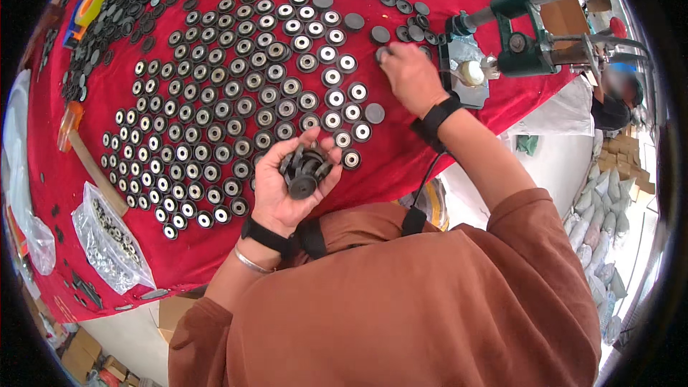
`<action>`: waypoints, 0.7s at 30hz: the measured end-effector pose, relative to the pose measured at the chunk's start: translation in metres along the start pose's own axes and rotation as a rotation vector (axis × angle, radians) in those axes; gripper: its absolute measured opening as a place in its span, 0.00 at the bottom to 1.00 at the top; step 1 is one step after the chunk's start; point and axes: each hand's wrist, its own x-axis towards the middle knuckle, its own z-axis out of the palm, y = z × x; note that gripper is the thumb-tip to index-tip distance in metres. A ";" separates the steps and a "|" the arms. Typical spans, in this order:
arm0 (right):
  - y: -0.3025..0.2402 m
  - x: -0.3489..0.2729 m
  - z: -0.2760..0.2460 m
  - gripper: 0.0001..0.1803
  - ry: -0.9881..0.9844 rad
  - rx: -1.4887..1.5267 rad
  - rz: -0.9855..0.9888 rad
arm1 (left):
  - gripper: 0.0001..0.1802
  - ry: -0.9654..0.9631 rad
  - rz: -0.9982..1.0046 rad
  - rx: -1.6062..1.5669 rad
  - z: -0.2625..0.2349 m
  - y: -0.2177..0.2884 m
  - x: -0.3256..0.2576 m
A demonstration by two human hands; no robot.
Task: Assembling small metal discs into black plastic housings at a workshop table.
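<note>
Left hand: I see it cupped, palm up, clamped on a handful of dark discs, nearest me.
Disc rows: flat on the red table, just beyond that hand.
Right hand: farther, fingers seemingly pinching one loose disc beside the green press.

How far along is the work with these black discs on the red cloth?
Done: many rows of discs with silver centres lie laid out on the red cloth. In hand: the left hand cups a small pile of discs, while the right hand touches plain black discs by the green press. Left: a heap of dark discs at the far corner.
</note>
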 end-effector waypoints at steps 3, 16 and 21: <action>-0.041 0.010 -0.043 0.07 0.275 0.380 0.093 | 0.17 0.017 0.055 -0.018 0.005 -0.001 -0.003; -0.115 -0.049 -0.082 0.08 -0.180 0.947 0.109 | 0.17 0.032 0.046 0.021 0.004 -0.014 -0.011; -0.075 -0.067 -0.052 0.05 -0.035 1.029 0.714 | 0.15 0.070 -0.057 -0.039 -0.023 -0.009 -0.021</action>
